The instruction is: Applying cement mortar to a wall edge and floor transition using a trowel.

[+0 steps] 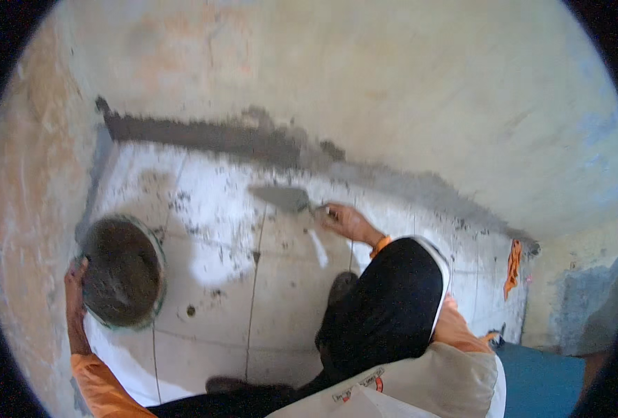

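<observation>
At the far left of the frame, a mottled tan and cream plastered wall [33,174]. Just beside it, toward the lower left, a left hand [77,275] below the bend of the wall, closed on the near side of a rim, with an orange sleeve [103,383] running down to the lower edge. In that grip, a round, deep bucket with a pale greenish rim [161,272], tilted to show wet grey-brown mortar [120,275] inside. From upper left toward the right of the frame, along the foot of the long cream wall [406,90], a rough-edged band of dark grey mortar [204,138], paler farther right. Below it, a floor of white square tiles [204,306], spotted with grey crumbs. Near the middle, over the tiles, a pointed trowel with a flat grey blade [281,197], aimed left; cannot tell whether touching the floor. On its handle, wrapped snugly, a right hand [351,223] with an orange cuff [380,245]. Right of centre, a bent knee in black trousers [392,299]. Farther right, a crumpled orange cloth [512,270] near the wall's foot. At lower right, a flat blue-teal surface [542,380], too partly seen to identify.
</observation>
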Tool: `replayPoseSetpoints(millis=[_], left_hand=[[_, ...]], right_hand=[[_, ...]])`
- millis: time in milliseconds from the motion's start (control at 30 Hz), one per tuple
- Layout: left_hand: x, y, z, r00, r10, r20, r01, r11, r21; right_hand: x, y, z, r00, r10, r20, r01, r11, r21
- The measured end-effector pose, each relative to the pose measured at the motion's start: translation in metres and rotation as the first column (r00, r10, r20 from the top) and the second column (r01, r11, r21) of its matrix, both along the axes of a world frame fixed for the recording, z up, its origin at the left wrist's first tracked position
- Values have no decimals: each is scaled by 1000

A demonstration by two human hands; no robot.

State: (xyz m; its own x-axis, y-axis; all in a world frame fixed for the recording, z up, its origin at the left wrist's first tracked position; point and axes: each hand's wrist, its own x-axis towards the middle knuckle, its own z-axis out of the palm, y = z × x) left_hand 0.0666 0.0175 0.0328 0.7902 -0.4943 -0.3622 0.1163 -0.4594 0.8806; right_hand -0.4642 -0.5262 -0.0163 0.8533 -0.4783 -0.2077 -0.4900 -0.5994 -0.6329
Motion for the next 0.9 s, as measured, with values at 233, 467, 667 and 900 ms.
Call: replayPoseSetpoints(millis=[233, 467, 667, 900], left_hand=[[-51, -59, -3, 986, -14, -166, 1, 997, -83], [-131, -139, 13, 986, -29, -165, 25, 999, -26], [-188, -198, 19, 988, 0, -156, 1, 1000, 9], [-231, -252, 60, 996, -91, 1, 90, 986, 140]], right_hand=[[21, 32, -34, 998, -68, 9, 66, 985, 158], [10, 57, -38, 1000, 22, -11, -18, 954, 301], [-22, 25, -60, 999, -1, -45, 16, 941, 337], [-121, 6, -104, 938, -285, 197, 163, 865, 475]])
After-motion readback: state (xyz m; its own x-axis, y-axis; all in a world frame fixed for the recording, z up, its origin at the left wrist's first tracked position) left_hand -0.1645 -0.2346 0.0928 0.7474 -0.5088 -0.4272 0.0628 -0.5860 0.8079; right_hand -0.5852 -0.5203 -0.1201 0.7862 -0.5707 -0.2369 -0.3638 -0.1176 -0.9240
